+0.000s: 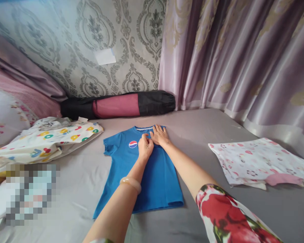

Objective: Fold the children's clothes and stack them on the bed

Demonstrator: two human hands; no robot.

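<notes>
A blue short-sleeved T-shirt (126,168) with a round red, white and blue logo lies on the grey bed sheet. Its left-hand sleeve is spread outward; on the right-hand side no sleeve sticks out, and that side looks folded inward. My left hand (145,147), with a pale bangle on its wrist, rests on the chest beside the logo, fingers curled in on the fabric. Close by at the upper right shoulder, my right hand (159,135) lies flat with its fingers stretched out over the shirt. What is under my left fingertips is partly hidden.
Folded white cloth with pink and red prints (258,162) lies on the right. At left is a pile of patterned cloth (66,135), with a blurred-out item (31,194) nearer. A black and pink rolled bag (116,105) lies along the wall; curtains (218,50) hang at right.
</notes>
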